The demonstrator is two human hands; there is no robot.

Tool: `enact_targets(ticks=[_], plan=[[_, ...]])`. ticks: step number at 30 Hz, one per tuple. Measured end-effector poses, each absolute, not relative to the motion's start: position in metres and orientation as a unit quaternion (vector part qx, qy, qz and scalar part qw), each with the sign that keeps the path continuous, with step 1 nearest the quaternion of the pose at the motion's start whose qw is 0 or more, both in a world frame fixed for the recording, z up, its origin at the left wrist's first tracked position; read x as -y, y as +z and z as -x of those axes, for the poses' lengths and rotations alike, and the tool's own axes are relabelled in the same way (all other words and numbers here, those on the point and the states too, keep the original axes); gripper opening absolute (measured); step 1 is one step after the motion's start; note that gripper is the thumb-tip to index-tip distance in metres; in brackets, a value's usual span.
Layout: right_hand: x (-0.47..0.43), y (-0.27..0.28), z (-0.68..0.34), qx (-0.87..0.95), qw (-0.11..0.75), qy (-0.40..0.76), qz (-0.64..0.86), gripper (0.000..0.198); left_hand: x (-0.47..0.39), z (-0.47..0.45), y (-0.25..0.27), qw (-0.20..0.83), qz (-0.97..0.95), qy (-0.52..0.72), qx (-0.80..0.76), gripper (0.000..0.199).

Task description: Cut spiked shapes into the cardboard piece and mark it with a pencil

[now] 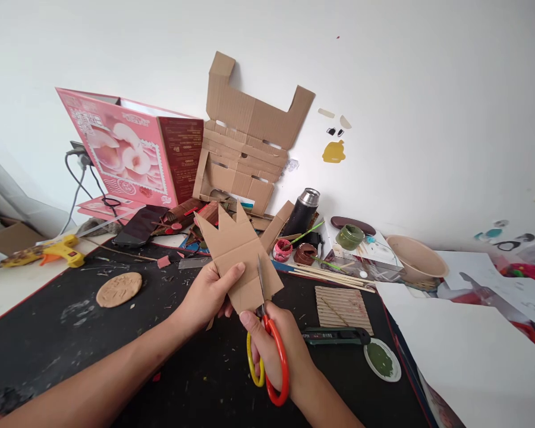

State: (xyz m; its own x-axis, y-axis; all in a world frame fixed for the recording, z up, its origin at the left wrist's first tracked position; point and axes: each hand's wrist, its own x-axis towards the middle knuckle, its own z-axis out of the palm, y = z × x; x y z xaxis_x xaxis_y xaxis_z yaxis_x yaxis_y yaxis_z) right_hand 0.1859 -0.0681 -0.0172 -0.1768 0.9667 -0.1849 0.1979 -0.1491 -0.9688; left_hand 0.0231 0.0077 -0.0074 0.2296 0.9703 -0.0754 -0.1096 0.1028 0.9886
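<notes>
My left hand (209, 288) pinches a piece of brown cardboard (238, 255), thumb on its face and fingers behind. Pointed, zigzag teeth run along the cardboard's top edge. Scissors (277, 356) with one red and one yellow handle loop are gripped in my right hand (280, 342). One blade lies over the front of the cardboard, near its lower right part; the other blade is hidden. Both hands are above the black mat (173, 380). A round, flat clay-coloured disc (119, 289) rests on the mat left of my left hand.
Right of my hands lie a corrugated card square (339, 309), a utility knife (336, 336) and a lid with green paint (382, 359). Behind stand a black thermos (301, 212), paint jars (305, 254), a pink box (125, 148) and flattened cardboard (245, 131). A yellow glue gun (62, 251) lies left.
</notes>
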Motion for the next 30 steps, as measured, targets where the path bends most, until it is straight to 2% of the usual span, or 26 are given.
enact_targets(ticks=[30], plan=[[0.0677, -0.0157, -0.1821, 0.549, 0.373, 0.537, 0.521, 0.062, -0.0069, -0.0274, -0.0078, 0.599, -0.476, 0.462, -0.448, 0.050]])
